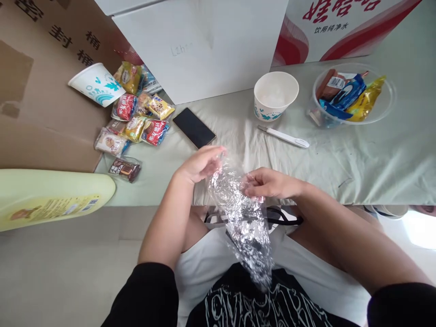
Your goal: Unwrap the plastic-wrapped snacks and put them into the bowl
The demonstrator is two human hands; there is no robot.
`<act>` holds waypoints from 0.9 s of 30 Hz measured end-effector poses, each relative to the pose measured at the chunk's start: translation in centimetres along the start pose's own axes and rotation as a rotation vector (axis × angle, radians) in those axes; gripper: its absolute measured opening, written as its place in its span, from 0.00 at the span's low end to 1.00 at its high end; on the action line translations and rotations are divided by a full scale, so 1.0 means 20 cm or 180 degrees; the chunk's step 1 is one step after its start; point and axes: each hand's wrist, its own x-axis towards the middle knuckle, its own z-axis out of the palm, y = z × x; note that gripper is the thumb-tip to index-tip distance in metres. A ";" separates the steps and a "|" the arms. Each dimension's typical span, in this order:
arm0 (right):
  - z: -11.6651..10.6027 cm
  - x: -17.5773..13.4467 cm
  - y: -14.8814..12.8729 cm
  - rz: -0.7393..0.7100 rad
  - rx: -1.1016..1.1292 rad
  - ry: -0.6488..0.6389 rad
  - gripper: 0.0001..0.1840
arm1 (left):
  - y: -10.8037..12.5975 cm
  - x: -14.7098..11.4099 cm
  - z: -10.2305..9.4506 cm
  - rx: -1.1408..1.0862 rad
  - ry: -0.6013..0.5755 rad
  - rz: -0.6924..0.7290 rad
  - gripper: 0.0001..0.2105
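Observation:
A crumpled clear plastic bag (243, 222) hangs between my hands over my lap, its lower end reaching my black shirt. At its upper left edge, my left hand (202, 163) is closed on the plastic, with the fingertips partly hidden by it. My right hand (267, 183) pinches the bag's right side with curled fingers. Just beyond my left hand lies a black phone (194, 127). A white utility knife (284, 136) rests past my right hand, in front of a paper cup (275, 97) that has something whitish inside.
Wrapped snacks (136, 129) are heaped at the left beside a tilted paper cup (97, 85). A clear plastic bowl (390, 97) of snack packets stands at right. White boxes (204, 50) line the back; a cardboard box (51, 104) and yellow-green bottle (54, 193) are at left.

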 end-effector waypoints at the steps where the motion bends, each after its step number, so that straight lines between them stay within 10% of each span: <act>1: 0.02 0.00 0.00 -0.0032 -0.0100 0.0072 0.15 | 0.01 0.00 -0.01 -0.0104 0.0043 0.0264 0.24; 5: 0.03 0.01 0.02 -0.0463 -0.0072 0.1141 0.16 | 0.02 -0.01 0.04 -0.0465 0.0250 0.0923 0.39; 11: 0.00 0.04 0.05 -0.0571 -0.0373 0.2614 0.12 | -0.10 0.03 0.16 0.0009 -0.1071 0.0494 0.33; 18: 0.00 0.02 0.02 -0.0901 -0.0162 0.2472 0.18 | -0.12 0.04 0.15 0.0371 -0.0297 0.0597 0.20; 27: -0.04 0.00 0.01 -0.0952 0.0607 0.2649 0.13 | -0.05 -0.01 0.07 0.0181 -0.0480 0.0906 0.14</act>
